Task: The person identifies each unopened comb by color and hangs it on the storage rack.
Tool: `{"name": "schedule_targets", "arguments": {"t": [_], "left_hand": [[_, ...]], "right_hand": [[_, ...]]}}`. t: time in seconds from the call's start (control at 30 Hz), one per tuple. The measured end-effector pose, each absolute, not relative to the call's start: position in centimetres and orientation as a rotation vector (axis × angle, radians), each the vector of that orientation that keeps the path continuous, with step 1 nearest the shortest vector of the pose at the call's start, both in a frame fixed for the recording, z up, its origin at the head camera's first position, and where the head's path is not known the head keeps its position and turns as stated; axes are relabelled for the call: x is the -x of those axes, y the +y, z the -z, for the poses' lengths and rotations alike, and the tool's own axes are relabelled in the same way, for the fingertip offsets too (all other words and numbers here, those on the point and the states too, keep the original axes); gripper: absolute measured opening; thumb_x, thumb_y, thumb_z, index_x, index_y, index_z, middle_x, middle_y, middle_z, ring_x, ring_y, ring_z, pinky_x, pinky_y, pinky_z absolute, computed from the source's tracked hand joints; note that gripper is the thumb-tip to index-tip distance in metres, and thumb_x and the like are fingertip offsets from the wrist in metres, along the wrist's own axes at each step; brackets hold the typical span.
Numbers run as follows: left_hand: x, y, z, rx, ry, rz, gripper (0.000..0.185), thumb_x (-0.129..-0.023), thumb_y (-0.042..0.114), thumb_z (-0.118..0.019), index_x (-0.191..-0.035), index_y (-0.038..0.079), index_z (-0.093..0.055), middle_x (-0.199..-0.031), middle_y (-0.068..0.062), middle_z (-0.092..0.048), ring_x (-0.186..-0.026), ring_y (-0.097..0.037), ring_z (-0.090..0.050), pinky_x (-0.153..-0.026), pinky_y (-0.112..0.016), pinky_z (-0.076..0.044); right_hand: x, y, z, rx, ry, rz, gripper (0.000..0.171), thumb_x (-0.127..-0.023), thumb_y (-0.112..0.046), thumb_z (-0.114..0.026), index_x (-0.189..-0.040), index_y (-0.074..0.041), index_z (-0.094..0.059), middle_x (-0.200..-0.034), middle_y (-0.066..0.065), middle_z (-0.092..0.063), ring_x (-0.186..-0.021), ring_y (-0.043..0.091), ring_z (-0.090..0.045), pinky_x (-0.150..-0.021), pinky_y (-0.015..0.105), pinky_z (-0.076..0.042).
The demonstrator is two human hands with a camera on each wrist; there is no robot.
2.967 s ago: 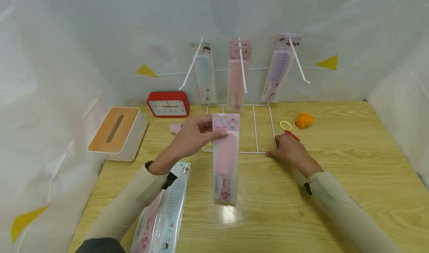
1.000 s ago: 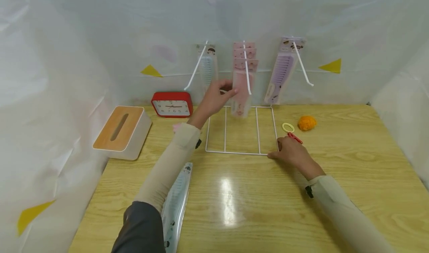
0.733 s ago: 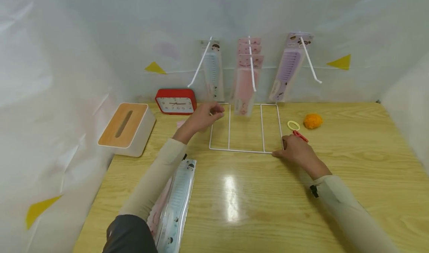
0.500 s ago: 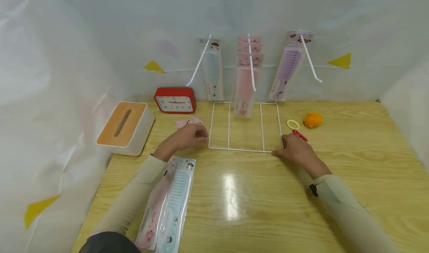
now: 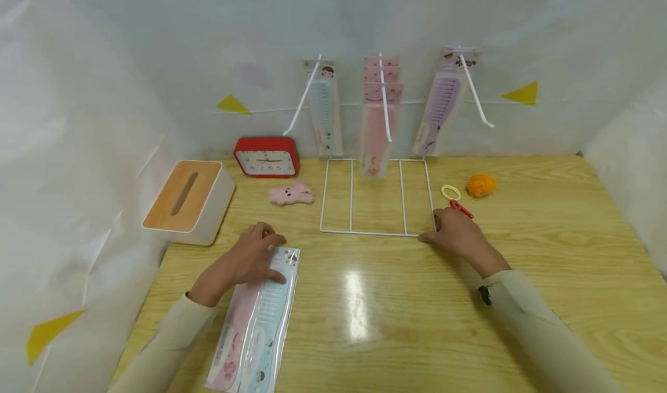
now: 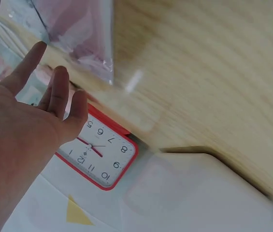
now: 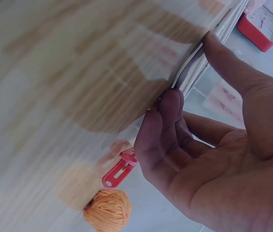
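Clear-plastic packets of pink and blue combs (image 5: 255,323) lie stacked on the yellow wooden surface (image 5: 521,231), and their upper end is touched by the straightened, spread fingers of the left hand (image 5: 245,261). The near right corner of the white wire rack base (image 5: 376,231) is pressed by the right hand (image 5: 454,235), its fingers curled against the wire. More packaged combs hang on the rack's pegs. A red clock (image 5: 266,157) stands behind.
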State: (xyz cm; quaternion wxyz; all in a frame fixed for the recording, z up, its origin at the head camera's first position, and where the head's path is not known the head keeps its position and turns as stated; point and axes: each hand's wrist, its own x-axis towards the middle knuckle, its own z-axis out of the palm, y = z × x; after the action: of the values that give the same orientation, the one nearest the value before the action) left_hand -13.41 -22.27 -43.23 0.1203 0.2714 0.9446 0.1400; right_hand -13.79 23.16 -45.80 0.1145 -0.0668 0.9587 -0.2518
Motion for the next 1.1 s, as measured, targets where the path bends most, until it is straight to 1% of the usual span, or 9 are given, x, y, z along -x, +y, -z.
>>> {"name": "schedule_targets", "arguments": {"t": [0.1,0.33,0.5,0.67,0.77,0.8,0.87,0.93,1.1], "left_hand": [[12.9,-22.6,43.3,-0.811,2.773,-0.409,0.076,-0.061,0.047,-0.094,-0.123,0.012,-0.068,-0.124,-0.016,-0.049,-0.110,-0.032,-0.045,-0.094,-0.052,-0.038],[13.1,-22.3,43.6,-0.781,2.760,-0.535,0.063,-0.058,0.039,-0.097,-0.106,0.012,-0.066,-0.126,-0.017,-0.048,-0.115,-0.037,-0.044,-0.101,-0.056,-0.035],[13.4,-21.7,43.4,-0.758,2.718,-0.648,0.063,-0.056,0.029,-0.099,-0.100,0.011,-0.058,-0.118,-0.012,-0.051,-0.110,-0.031,-0.047,-0.097,-0.048,-0.040],[13.6,-20.8,41.7,-0.670,2.525,-0.846,0.060,-0.067,0.022,-0.094,-0.105,0.010,-0.050,-0.099,-0.006,-0.059,-0.086,-0.019,-0.055,-0.076,-0.034,-0.049],[13.9,-20.5,40.6,-0.608,2.353,-1.065,0.062,-0.074,0.016,-0.090,-0.115,0.008,-0.045,-0.095,-0.007,-0.064,-0.079,-0.018,-0.061,-0.068,-0.031,-0.052],[14.0,-20.4,40.2,-0.580,2.297,-1.154,0.063,-0.075,0.013,-0.089,-0.120,0.008,-0.045,-0.088,-0.006,-0.062,-0.074,-0.017,-0.059,-0.065,-0.029,-0.052],[14.2,-20.4,39.7,-0.506,2.163,-1.362,0.066,-0.078,0.008,-0.086,-0.129,0.007,-0.045,-0.088,-0.007,-0.067,-0.074,-0.018,-0.065,-0.064,-0.030,-0.056],[14.2,-20.3,39.1,-0.440,2.036,-1.578,0.059,-0.083,0.005,-0.081,-0.132,0.004,-0.049,-0.090,-0.008,-0.070,-0.077,-0.018,-0.068,-0.067,-0.030,-0.058],[14.2,-19.6,36.7,-0.355,1.923,-1.926,0.022,-0.092,0.002,-0.070,-0.114,0.004,-0.070,-0.100,-0.004,-0.074,-0.085,-0.015,-0.070,-0.076,-0.029,-0.059]], "right_hand": [[13.8,23.1,45.8,0.208,2.810,0.743,0.041,-0.083,-0.032,-0.081,-0.074,-0.006,-0.051,-0.062,0.003,-0.050,-0.058,0.020,-0.047,-0.050,0.032,-0.035],[13.7,23.2,45.9,0.207,2.811,0.751,0.041,-0.083,-0.032,-0.081,-0.074,-0.006,-0.050,-0.062,0.003,-0.048,-0.058,0.019,-0.045,-0.050,0.031,-0.034],[13.7,23.2,46.1,0.211,2.805,0.750,0.041,-0.084,-0.032,-0.080,-0.075,-0.006,-0.051,-0.063,0.003,-0.048,-0.058,0.019,-0.045,-0.051,0.031,-0.034],[13.6,23.3,46.2,0.205,2.812,0.743,0.041,-0.084,-0.033,-0.080,-0.078,-0.005,-0.050,-0.064,0.003,-0.048,-0.059,0.019,-0.045,-0.052,0.031,-0.034],[13.6,23.3,46.2,0.203,2.817,0.744,0.041,-0.084,-0.033,-0.079,-0.079,-0.005,-0.050,-0.065,0.004,-0.048,-0.059,0.019,-0.045,-0.052,0.031,-0.033],[13.6,23.4,46.2,0.201,2.819,0.743,0.041,-0.084,-0.033,-0.079,-0.079,-0.005,-0.050,-0.065,0.003,-0.048,-0.059,0.019,-0.045,-0.052,0.031,-0.033],[13.5,23.4,46.2,0.204,2.820,0.745,0.041,-0.084,-0.033,-0.079,-0.078,-0.005,-0.050,-0.064,0.003,-0.048,-0.059,0.019,-0.044,-0.052,0.031,-0.033],[13.5,23.4,46.2,0.208,2.819,0.746,0.041,-0.084,-0.033,-0.080,-0.078,-0.005,-0.050,-0.064,0.003,-0.048,-0.059,0.019,-0.044,-0.052,0.031,-0.033],[13.5,23.4,46.2,0.222,2.819,0.749,0.041,-0.085,-0.034,-0.079,-0.079,-0.005,-0.051,-0.065,0.003,-0.049,-0.059,0.019,-0.045,-0.052,0.031,-0.033]]}}
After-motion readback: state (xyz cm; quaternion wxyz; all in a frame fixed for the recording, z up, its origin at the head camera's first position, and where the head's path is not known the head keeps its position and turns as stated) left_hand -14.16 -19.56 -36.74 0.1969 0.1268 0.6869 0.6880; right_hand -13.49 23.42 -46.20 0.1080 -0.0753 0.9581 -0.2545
